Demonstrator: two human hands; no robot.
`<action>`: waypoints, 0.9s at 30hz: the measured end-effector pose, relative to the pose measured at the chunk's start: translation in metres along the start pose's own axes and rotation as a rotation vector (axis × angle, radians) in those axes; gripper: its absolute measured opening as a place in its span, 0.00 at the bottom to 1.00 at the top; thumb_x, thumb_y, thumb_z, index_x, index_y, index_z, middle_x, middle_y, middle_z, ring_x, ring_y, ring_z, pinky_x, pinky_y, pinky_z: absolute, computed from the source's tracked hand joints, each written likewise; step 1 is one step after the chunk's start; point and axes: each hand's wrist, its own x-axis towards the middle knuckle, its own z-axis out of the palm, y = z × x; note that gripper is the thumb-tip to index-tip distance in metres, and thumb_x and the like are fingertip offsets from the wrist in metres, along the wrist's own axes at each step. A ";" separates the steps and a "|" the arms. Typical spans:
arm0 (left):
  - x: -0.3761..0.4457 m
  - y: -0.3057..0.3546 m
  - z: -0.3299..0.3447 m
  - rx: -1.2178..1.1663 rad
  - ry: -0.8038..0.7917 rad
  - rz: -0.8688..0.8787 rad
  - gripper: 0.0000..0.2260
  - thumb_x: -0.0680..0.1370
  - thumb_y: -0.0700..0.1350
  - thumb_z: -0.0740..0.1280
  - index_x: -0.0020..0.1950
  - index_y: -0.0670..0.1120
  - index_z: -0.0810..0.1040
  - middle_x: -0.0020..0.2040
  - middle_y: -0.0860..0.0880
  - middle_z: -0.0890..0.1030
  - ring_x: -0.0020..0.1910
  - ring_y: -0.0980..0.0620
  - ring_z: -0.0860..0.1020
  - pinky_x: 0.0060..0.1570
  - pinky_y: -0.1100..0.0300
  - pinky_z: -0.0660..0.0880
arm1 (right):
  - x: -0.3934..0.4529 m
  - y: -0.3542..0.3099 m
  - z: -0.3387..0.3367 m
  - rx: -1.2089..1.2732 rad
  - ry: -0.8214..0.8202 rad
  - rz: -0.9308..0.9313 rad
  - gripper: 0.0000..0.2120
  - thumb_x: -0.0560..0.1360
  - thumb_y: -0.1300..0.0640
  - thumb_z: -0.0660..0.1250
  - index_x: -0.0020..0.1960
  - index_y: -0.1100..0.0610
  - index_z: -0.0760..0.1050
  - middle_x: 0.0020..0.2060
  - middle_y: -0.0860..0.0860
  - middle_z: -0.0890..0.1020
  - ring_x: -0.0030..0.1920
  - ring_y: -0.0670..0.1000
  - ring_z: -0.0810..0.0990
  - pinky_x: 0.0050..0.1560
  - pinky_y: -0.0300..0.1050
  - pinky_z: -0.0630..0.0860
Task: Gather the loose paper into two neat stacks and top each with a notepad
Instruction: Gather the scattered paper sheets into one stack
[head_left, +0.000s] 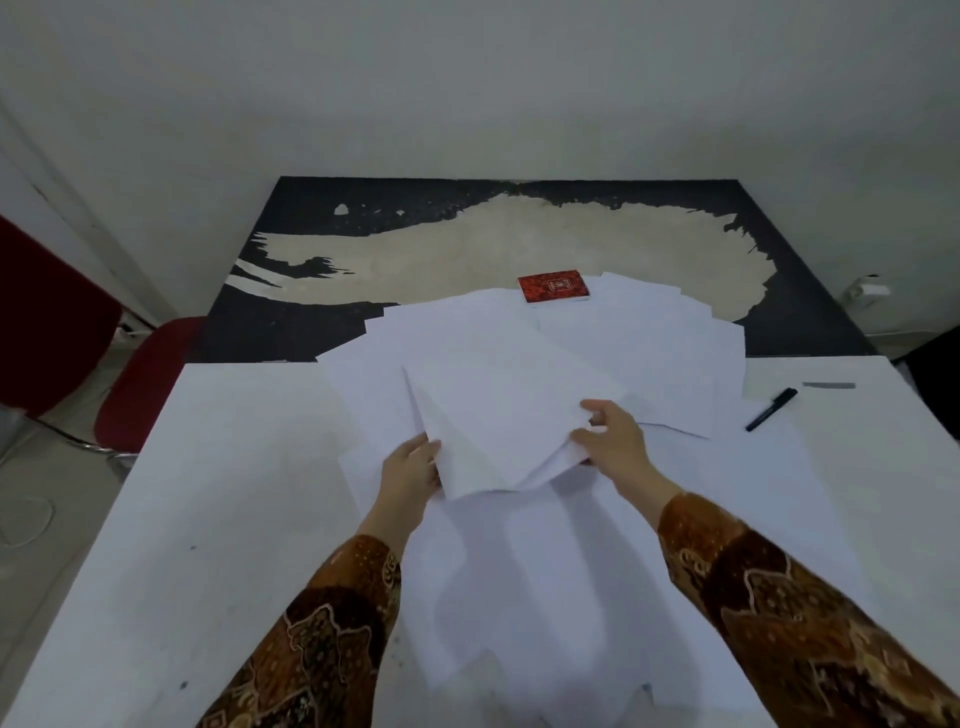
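- left hand: grips the near left corner of a fanned bundle of sheets, thumb on top and fingers beneath, apparently so the bundle can be lifted and squared.
- right hand: fingers curled round the bundle's near right corner, thumb and forefinger spread over the top sheet; the two hands bracket the bundle from opposite sides, a hold suited to drawing the sheets into line.
- bundle of sheets: raised slightly off the table near its middle, edges still splayed, so no neat stack is formed yet.
- loose paper: further sheets lie overlapped toward the far edge, some overhanging it, and more lie flat toward the near edge between the sleeves.
- red notepad: rests on the far sheets near the far edge, not yet topping any stack; a second notepad is not visible.
- black pen: lies toward the right edge, just beside the paper.
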 end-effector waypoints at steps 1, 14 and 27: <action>-0.004 -0.007 -0.004 0.064 0.022 0.007 0.15 0.79 0.34 0.61 0.66 0.36 0.72 0.47 0.42 0.80 0.46 0.43 0.79 0.44 0.55 0.77 | -0.009 0.011 0.001 -0.059 0.012 -0.047 0.17 0.74 0.63 0.68 0.63 0.56 0.74 0.47 0.49 0.73 0.54 0.55 0.77 0.52 0.50 0.77; -0.066 -0.078 -0.026 0.418 0.134 0.035 0.11 0.76 0.38 0.69 0.58 0.38 0.77 0.56 0.39 0.80 0.48 0.44 0.78 0.50 0.52 0.75 | -0.115 0.094 -0.004 -0.161 -0.153 -0.218 0.21 0.72 0.63 0.70 0.57 0.42 0.72 0.38 0.46 0.76 0.34 0.43 0.74 0.39 0.36 0.72; -0.068 -0.087 -0.028 0.495 0.048 -0.018 0.13 0.80 0.43 0.59 0.63 0.42 0.74 0.55 0.44 0.79 0.53 0.44 0.77 0.61 0.49 0.73 | -0.073 0.102 -0.036 0.321 0.026 0.235 0.10 0.75 0.60 0.69 0.54 0.62 0.75 0.41 0.58 0.80 0.38 0.52 0.81 0.40 0.43 0.80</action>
